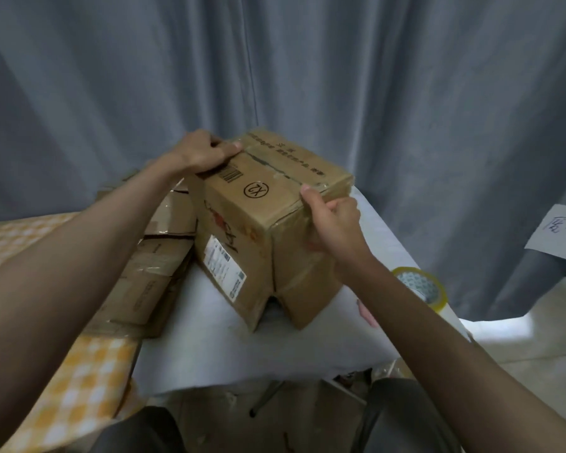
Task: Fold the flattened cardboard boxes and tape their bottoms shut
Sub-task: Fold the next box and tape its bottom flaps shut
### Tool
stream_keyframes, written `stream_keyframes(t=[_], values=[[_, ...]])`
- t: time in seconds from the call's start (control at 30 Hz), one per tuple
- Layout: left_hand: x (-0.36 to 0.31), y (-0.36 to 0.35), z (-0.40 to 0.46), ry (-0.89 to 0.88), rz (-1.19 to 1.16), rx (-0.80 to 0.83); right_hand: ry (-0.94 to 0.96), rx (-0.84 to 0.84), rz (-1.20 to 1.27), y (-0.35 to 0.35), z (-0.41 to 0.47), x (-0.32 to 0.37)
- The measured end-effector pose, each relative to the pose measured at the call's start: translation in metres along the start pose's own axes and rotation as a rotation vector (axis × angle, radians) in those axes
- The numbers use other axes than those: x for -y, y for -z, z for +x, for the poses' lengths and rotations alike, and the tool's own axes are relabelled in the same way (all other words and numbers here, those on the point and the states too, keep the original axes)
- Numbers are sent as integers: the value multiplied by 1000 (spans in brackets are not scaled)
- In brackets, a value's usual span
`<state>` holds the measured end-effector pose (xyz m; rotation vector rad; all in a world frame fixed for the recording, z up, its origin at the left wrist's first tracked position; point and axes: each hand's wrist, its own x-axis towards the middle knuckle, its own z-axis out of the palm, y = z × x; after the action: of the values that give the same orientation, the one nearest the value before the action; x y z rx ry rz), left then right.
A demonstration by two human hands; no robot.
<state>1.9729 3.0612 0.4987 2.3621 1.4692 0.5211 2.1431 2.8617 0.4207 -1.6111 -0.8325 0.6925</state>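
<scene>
A brown cardboard box (262,230) stands folded up on the white table (209,348), its closed flaps facing up and a white shipping label on its near side. My left hand (206,155) grips the far left end of the top, thumb pressed along the flap seam. My right hand (334,220) holds the near right corner, thumb on the top edge and fingers curled against the side. A roll of clear tape (422,289) lies on the table to the right, partly behind my right forearm.
Several flattened cardboard boxes (151,273) are stacked to the left of the box. A yellow checked cloth (79,387) covers a surface at the left. Grey curtains (307,76) hang behind. A paper sign (559,233) hangs at the right edge.
</scene>
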Motion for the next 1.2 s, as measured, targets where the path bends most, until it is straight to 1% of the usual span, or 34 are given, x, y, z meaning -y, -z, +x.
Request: stream_keyframes(t=[0.1,0.17,0.27,0.37,0.47,0.57,0.6,0.63,0.67,0.73,0.77,0.8,0.87,0.9,0.93,0.97,1.0,1.07,1.13,1.2], values=[[12,-1,-11,81,27,35,-46,72,78,2,15,5],[20,-8,-22,139,32,59,-52,102,58,3,26,8],[26,-18,-39,165,31,12,-70,127,9,0,40,11],[20,-24,-59,191,125,-33,-57,178,53,-4,53,5],[18,-32,-77,245,227,13,-33,191,-19,-4,60,0],[17,-48,-93,270,469,45,-13,232,-119,-3,69,-15],[17,-55,-96,245,539,29,-11,248,-140,-1,70,-18],[16,-63,-96,179,561,-3,-9,281,-158,1,73,-23],[14,-70,-95,70,532,-35,-9,324,-164,5,74,-25],[5,-82,-89,-168,407,-23,-23,384,-177,12,75,-29],[-1,-87,-85,-244,349,8,-27,384,-201,18,77,-32],[-6,-92,-82,-279,315,43,-10,349,-234,28,76,-34],[-8,-102,-78,-283,308,98,81,222,-356,60,70,-36],[-6,-107,-78,-275,330,112,117,157,-482,81,65,-41],[-3,-112,-78,-269,353,115,114,121,-634,102,56,-46],[0,-115,-80,-268,370,110,76,131,-780,122,46,-51],[1,-117,-82,-269,378,104,7,176,-916,139,37,-59],[-3,-117,-85,-263,368,90,-118,317,-1137,163,22,-79],[-8,-114,-86,-258,357,71,-115,410,-1283,170,10,-100],[-12,-110,-87,-261,361,30,-38,402,-1313,171,6,-117]])
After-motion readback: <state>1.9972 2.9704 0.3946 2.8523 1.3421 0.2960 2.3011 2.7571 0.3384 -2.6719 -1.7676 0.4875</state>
